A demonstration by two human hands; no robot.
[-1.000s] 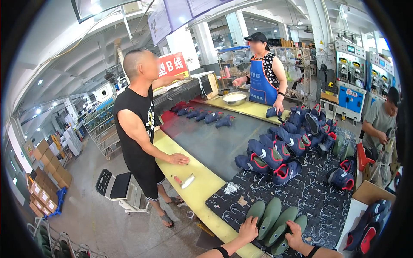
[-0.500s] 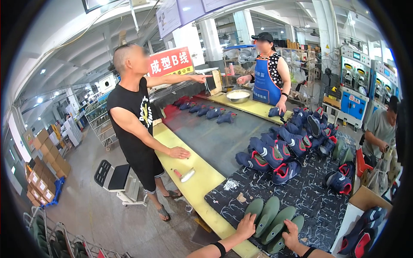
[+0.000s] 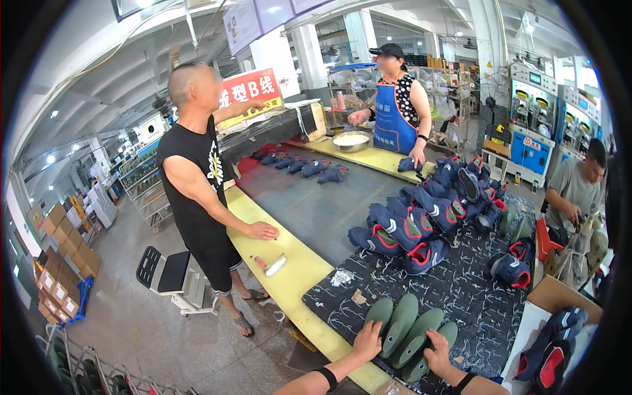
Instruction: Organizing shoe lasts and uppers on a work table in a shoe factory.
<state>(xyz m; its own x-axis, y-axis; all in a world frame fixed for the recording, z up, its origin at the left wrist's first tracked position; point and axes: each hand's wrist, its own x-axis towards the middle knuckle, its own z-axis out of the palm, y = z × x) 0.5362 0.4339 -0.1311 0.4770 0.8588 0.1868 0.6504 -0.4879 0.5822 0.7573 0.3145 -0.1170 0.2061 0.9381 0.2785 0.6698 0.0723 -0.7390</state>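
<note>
Several green shoe lasts (image 3: 401, 324) lie side by side on the dark patterned cloth in front of me, toes pointing away. My left hand (image 3: 367, 342) rests against the left side of the row, fingers stretched out and touching the lasts. On the other side, my right hand (image 3: 437, 352) touches the rightmost lasts with its fingers apart. Beyond them is a heap of navy shoes (image 3: 428, 255) with red linings, some with green lasts showing inside. Another navy shoe pair (image 3: 511, 266) sits at the cloth's right.
Across the yellow-edged table (image 3: 289, 283), a person in black (image 3: 197, 171) leans a hand beside a red-handled tool (image 3: 271, 264). A person in a blue apron (image 3: 395, 118) touches a navy shoe near a metal bowl (image 3: 351, 142). Another person (image 3: 579, 191) works at right. A shoe box (image 3: 559, 299) stands nearby.
The whole view has shifted slightly. The person in black has drawn the pointing arm back toward the red sign. Both my hands stay at the green shoe lasts.
</note>
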